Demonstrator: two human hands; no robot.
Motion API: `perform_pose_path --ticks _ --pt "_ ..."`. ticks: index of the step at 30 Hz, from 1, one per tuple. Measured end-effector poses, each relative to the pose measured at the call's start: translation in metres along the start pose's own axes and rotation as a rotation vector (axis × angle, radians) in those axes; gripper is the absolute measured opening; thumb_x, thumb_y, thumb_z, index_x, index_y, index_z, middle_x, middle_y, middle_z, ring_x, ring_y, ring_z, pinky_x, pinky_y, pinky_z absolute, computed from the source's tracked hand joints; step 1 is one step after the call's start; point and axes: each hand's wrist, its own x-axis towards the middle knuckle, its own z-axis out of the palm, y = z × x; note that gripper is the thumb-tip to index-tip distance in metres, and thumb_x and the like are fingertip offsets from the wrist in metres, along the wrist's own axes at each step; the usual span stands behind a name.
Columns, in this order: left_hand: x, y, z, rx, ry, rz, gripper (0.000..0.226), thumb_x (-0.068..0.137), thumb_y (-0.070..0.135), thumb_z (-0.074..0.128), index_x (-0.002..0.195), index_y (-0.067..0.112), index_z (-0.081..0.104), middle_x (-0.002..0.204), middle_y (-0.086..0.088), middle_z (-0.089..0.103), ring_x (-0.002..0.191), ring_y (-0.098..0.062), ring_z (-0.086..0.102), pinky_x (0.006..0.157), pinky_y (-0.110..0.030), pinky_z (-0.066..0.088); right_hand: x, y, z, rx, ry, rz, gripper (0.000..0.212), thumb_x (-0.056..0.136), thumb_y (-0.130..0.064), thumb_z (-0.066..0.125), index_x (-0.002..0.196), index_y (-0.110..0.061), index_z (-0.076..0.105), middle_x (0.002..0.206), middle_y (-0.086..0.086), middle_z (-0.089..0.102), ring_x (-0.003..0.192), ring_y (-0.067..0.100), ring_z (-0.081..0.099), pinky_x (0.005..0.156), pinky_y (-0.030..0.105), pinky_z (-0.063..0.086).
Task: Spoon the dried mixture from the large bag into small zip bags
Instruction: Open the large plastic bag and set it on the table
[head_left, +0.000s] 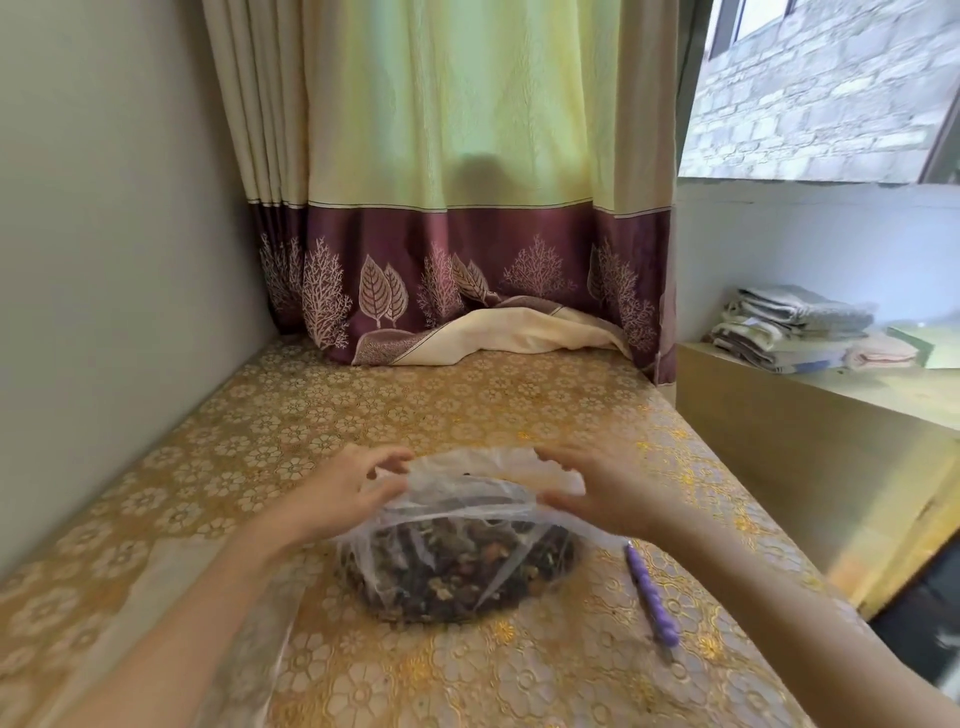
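A large clear plastic bag (457, 566) holding a dark dried mixture sits on the gold floral table cover (218, 457) in front of me. Its loose mouth stands up between my hands. My left hand (337, 493) pinches the left side of the mouth between thumb and fingers. At the right side of the mouth, my right hand (608, 491) has curled fingers and thumb touching the plastic, blurred by motion. A purple-handled utensil (652, 592) lies on the cover to the right of the bag. Clear plastic (254, 623), maybe small bags, lies under my left forearm.
A wall runs along the left. A cream and maroon curtain (467, 234) hangs at the back, its hem bunched on the table. On the right stands a gold ledge (810, 431) with folded towels (795, 327) below a window.
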Motion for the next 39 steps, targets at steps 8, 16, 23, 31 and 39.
perform_pose_path --ticks 8,16,23,31,39 --pt "-0.046 0.014 -0.009 0.539 0.085 0.107 0.018 0.09 0.032 0.057 0.082 0.036 0.041 0.084 0.026 0.037 0.092 0.002 0.034 0.1 -0.025 0.025 -0.041 -0.014 0.019 -0.561 0.1 -0.115 0.016 0.089 -0.027 0.058 0.104 -0.019 0.061 0.1 -0.005 0.063 0.098 0.015 0.051 0.089 0.029 0.033" --pt "-0.086 0.007 0.036 0.308 0.465 0.172 0.037 0.083 -0.001 0.061 0.067 0.022 0.036 0.056 0.013 0.034 0.043 -0.005 0.032 0.041 -0.021 0.032 -0.066 -0.03 0.044 -0.421 0.453 0.025 0.03 0.07 -0.006 0.074 0.064 -0.016 0.046 0.048 0.0 0.05 0.037 0.016 0.041 0.035 0.023 0.026" --pt "-0.083 -0.016 0.036 -0.208 0.118 -0.159 0.029 0.094 0.035 0.048 0.078 0.024 0.07 0.105 -0.013 0.065 0.073 -0.016 0.062 0.069 -0.029 0.047 -0.073 -0.023 0.038 0.44 0.109 0.248 0.026 0.093 -0.031 0.058 0.081 -0.009 0.065 0.078 0.007 0.069 0.071 0.02 0.065 0.072 0.033 0.054" --pt "-0.048 0.004 0.037 0.175 0.18 -0.428 0.059 0.089 0.064 0.037 0.065 0.015 0.059 0.055 0.005 0.051 0.048 -0.011 0.052 0.058 -0.024 0.05 -0.046 -0.023 0.036 0.105 0.143 0.558 0.066 0.09 -0.063 0.043 0.056 -0.007 0.055 0.048 0.005 0.059 0.041 0.017 0.057 0.055 0.028 0.053" --pt "-0.061 -0.005 0.032 -1.154 0.426 -0.601 0.014 0.093 0.01 0.053 0.094 -0.002 0.06 0.088 -0.022 0.067 0.072 -0.029 0.068 0.057 -0.031 0.058 -0.047 -0.013 0.042 0.861 0.4 0.776 0.017 0.092 0.001 0.051 0.097 0.014 0.062 0.084 0.024 0.065 0.063 0.025 0.062 0.059 0.033 0.055"
